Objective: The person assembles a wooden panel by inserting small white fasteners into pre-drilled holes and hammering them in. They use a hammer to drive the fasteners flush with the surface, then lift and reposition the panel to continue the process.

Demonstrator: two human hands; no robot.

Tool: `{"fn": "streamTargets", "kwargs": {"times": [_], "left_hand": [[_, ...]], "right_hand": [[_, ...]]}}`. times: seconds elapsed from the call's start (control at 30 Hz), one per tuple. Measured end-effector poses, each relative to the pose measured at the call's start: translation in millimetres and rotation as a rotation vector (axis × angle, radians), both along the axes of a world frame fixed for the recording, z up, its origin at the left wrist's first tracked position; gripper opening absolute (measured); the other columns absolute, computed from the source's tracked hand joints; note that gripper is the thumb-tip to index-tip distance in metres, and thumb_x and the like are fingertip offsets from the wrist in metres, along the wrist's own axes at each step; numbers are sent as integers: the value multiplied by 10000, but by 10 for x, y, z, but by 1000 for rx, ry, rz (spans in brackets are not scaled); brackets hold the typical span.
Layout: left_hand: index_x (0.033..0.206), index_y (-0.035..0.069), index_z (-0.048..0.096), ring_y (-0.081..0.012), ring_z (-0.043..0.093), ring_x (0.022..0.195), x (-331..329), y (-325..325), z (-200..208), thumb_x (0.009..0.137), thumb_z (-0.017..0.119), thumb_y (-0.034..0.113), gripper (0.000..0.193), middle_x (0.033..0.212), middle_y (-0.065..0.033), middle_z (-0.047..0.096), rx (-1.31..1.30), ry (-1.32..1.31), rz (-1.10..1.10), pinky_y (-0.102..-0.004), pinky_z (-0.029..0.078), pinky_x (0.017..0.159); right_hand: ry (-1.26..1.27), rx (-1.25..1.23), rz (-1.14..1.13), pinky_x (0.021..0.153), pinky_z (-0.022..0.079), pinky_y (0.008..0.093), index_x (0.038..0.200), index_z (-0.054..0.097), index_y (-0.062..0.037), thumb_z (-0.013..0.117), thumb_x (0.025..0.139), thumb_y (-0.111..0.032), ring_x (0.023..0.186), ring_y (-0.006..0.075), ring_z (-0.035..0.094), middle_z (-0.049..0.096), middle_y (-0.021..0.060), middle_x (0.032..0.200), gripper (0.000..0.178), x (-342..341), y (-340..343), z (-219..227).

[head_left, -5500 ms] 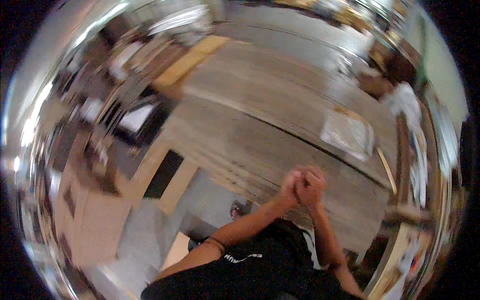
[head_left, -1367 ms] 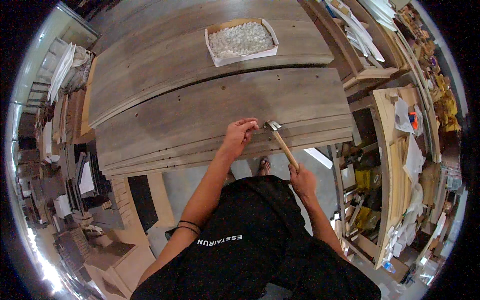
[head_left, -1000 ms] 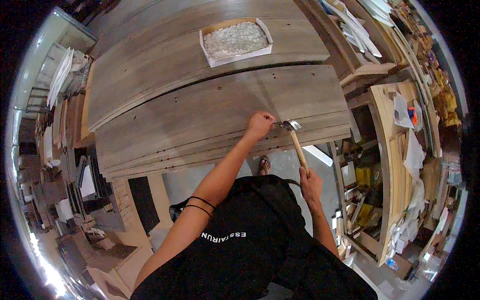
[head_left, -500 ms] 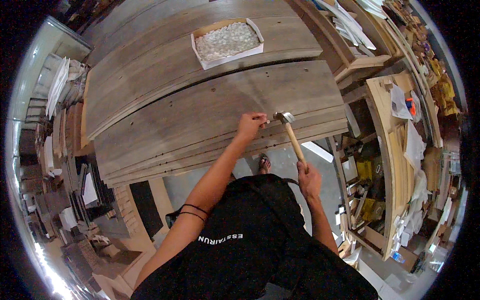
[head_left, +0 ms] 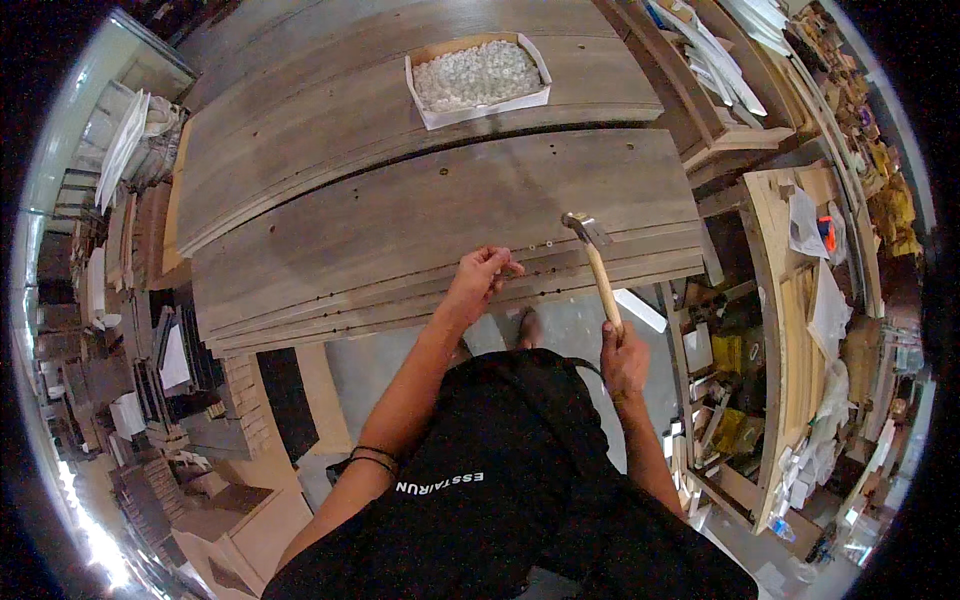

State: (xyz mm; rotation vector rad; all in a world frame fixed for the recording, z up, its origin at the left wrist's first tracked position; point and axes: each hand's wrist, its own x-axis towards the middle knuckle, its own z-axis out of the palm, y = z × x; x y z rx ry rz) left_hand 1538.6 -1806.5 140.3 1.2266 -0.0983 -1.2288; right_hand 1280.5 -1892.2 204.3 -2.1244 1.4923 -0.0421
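My right hand (head_left: 625, 362) grips the wooden handle of a claw hammer (head_left: 600, 270). Its metal head is over the front part of a stack of grey-brown wooden boards (head_left: 300, 250). Close to the front edge, my left hand (head_left: 482, 282) has its thumb and fingertips pinched together; whatever may be between them is too small to make out. Two small whitish plugs (head_left: 541, 245) sit at the top board's edge, between my left fingers and the hammer head. Small dark holes mark the boards' edges and faces.
A shallow white cardboard box (head_left: 480, 80) full of small whitish pieces stands on the farther board stack. To the right is a wooden frame (head_left: 765, 340) with wrapping and scraps about it. Cartons and stacked boards lie at the left. Grey floor shows below the boards.
My left hand has drawn back from the plugs, toward me and slightly left. The hammer has shifted a little to the right, still in my right hand. The whole view has shifted slightly.
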Motion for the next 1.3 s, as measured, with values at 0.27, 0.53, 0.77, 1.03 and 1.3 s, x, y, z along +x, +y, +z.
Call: {"fn": "streamTargets", "kwargs": {"times": [0.27, 0.53, 0.77, 1.03, 1.3], "left_hand": [[911, 74, 630, -19, 411, 519, -140, 1, -13, 888, 623, 223, 151, 715, 23, 582, 35, -10, 40, -183, 289, 435], [928, 71, 635, -11, 428, 529, -172, -34, -79, 871, 629, 193, 134, 741, 9, 621, -3, -20, 88, -169, 295, 446], [938, 29, 669, -60, 501, 572, -251, -140, -112, 831, 632, 142, 160, 787, -31, 668, 68, -50, 40, -211, 341, 473], [855, 50, 694, -223, 652, 656, -462, -433, -733, 819, 597, 197, 180, 717, -105, 673, 104, -816, -5, -352, 478, 602], [838, 41, 686, -303, 634, 651, -510, -421, -535, 801, 595, 228, 212, 703, -158, 639, 216, -1141, -90, -380, 483, 609]], "right_hand": [[42, 16, -5, 568, 423, 478, 851, 541, -25, 497, 924, -403, 624, 426, 554, 585, 217, 684, 387, 29, -34, -81], [136, -36, 85, 579, 430, 497, 883, 534, -41, 506, 913, -415, 635, 430, 567, 576, 207, 653, 376, 19, -42, -323], [17, -30, 31, 592, 430, 496, 823, 552, -32, 487, 910, -447, 674, 426, 579, 591, 215, 679, 429, -62, 42, -241], [89, 56, 98, 567, 423, 475, 855, 591, -29, 507, 903, -436, 652, 397, 590, 594, 208, 680, 419, -217, -34, -272], [-30, 75, 2, 540, 403, 435, 799, 578, -10, 541, 892, -450, 552, 351, 527, 561, 185, 629, 451, -494, 139, -398]]}}
